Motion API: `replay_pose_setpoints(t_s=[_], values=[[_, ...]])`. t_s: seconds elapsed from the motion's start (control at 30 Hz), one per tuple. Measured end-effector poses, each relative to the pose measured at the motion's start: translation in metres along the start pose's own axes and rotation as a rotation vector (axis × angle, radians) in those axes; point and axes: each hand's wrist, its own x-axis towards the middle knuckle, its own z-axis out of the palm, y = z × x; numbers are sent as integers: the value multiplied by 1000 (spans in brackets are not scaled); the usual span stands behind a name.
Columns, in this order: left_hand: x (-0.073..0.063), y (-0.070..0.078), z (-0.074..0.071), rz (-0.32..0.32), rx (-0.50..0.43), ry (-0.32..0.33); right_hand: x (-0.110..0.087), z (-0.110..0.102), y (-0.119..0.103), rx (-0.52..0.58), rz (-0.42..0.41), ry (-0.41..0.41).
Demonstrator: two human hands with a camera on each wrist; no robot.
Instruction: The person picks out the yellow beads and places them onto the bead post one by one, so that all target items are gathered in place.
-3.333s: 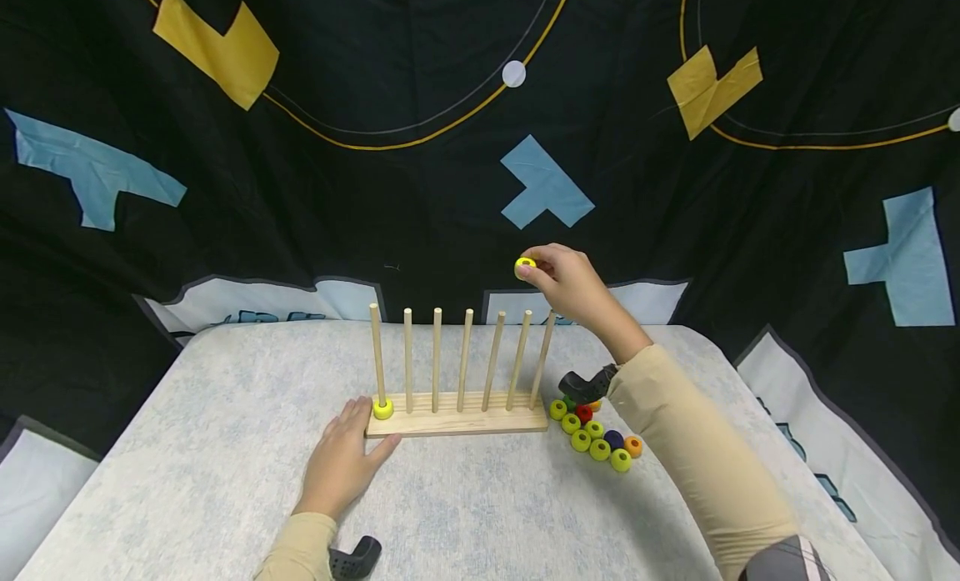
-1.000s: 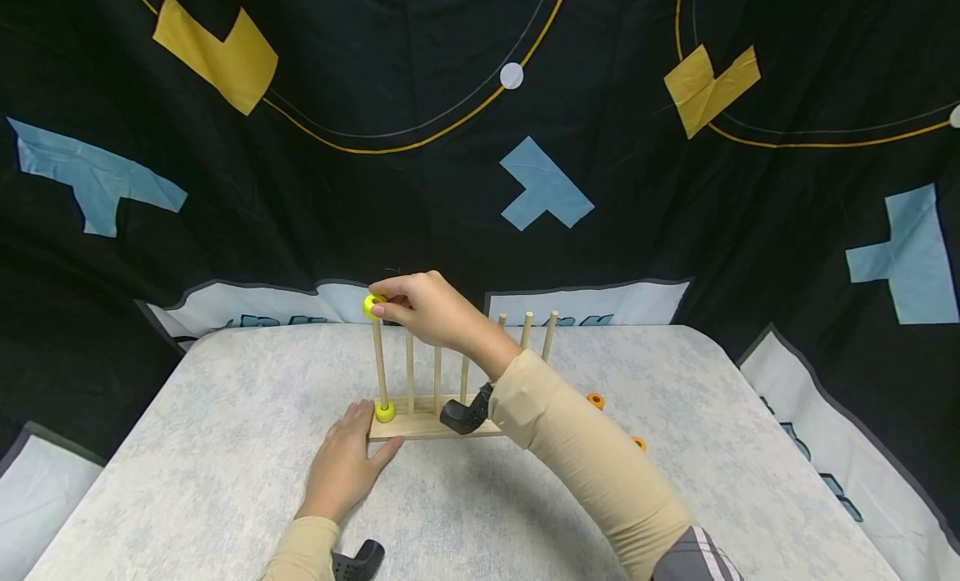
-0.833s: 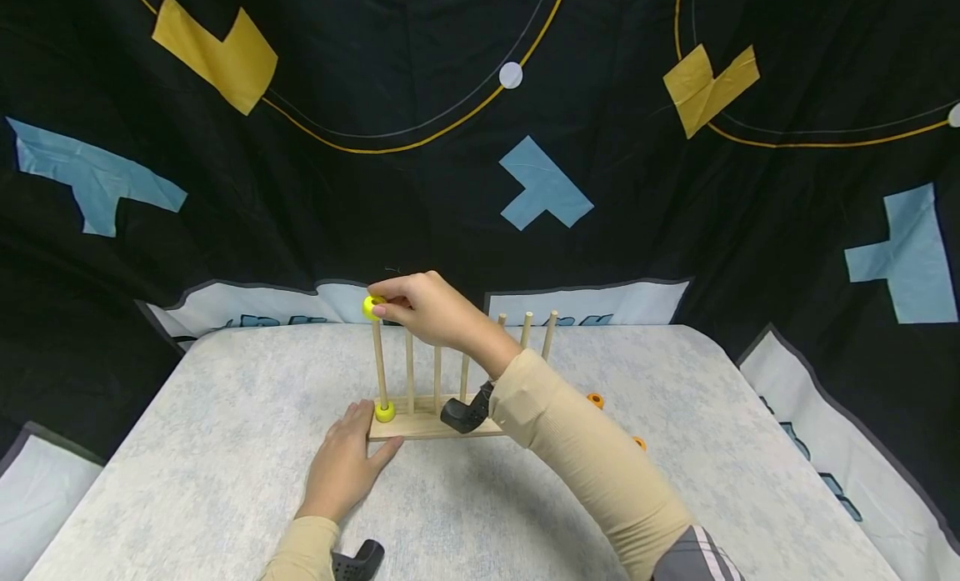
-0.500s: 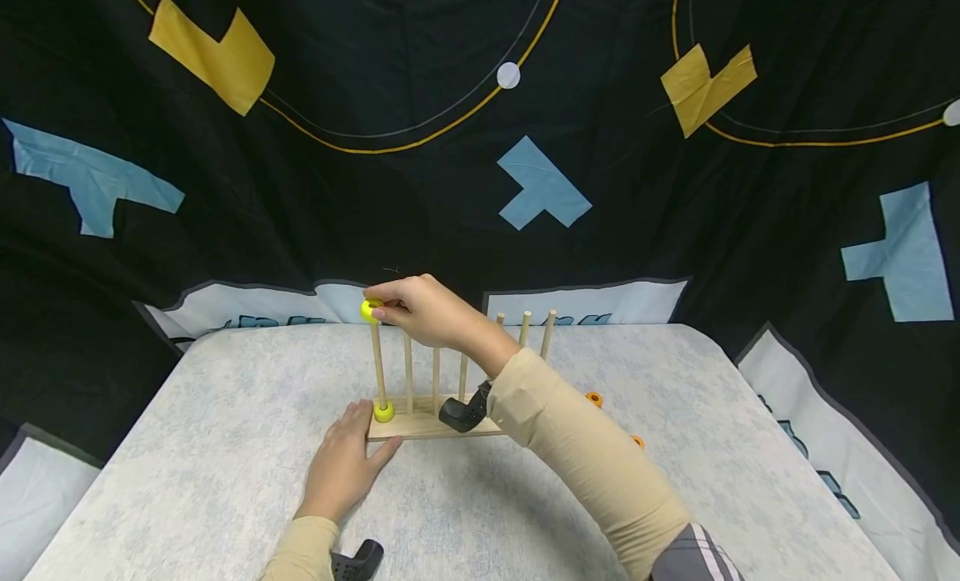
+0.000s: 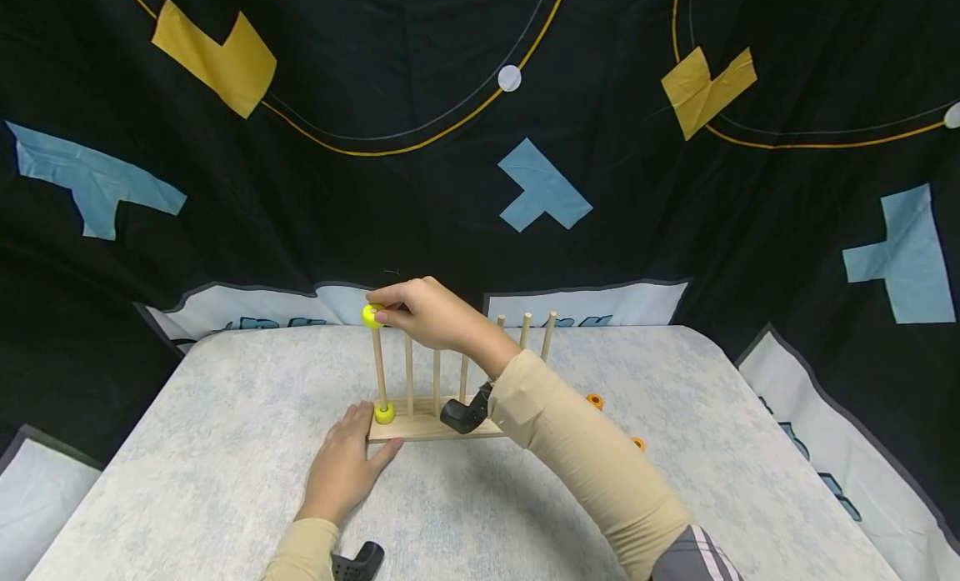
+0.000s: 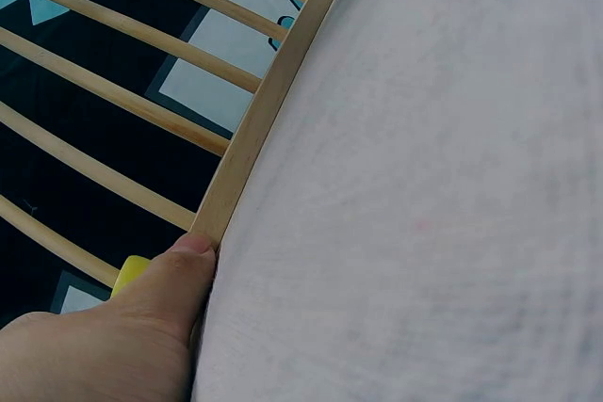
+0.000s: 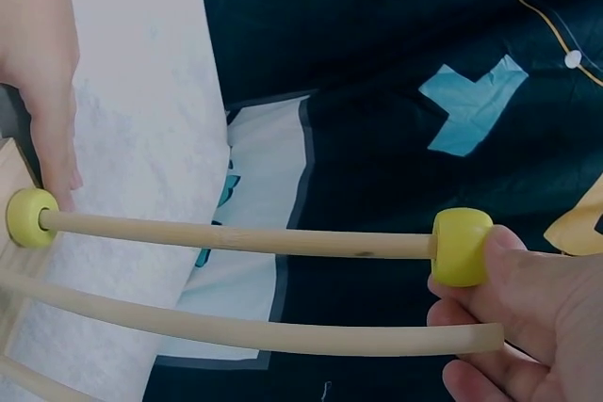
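My right hand (image 5: 431, 313) pinches a yellow wooden bead (image 7: 462, 247) between thumb and fingers. The bead is at the top end of the leftmost peg (image 7: 245, 233), and the peg runs into it. Lower down, a second yellow bead (image 5: 384, 413) sits round the same peg at the wooden base (image 5: 427, 427). My left hand (image 5: 341, 464) rests against the base's left end, fingers stretched along the side. In the left wrist view its thumb (image 6: 174, 280) presses on the base's edge. The right forearm hides part of the rack.
More upright pegs (image 5: 408, 373) stand in a row to the right. Two orange beads (image 5: 595, 401) show on the table (image 5: 225, 448) beyond the right sleeve; anything behind the sleeve is hidden. A dark cloth (image 5: 420, 214) hangs behind the table.
My right hand has carried the yellow bead leftward from beyond the rack's right side to the leftmost peg's top. Lately the bead has sunk slightly. My left hand has stayed put.
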Motion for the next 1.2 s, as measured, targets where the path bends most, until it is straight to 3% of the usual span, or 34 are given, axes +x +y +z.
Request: replay_pose_setpoints(t_s=[0.83,1.2], values=[[0,0,0,-6,2,-5,0,1,2,22,-5,12],[0,-1,0,0,3,0,-3,-3,5,4,-25,63]])
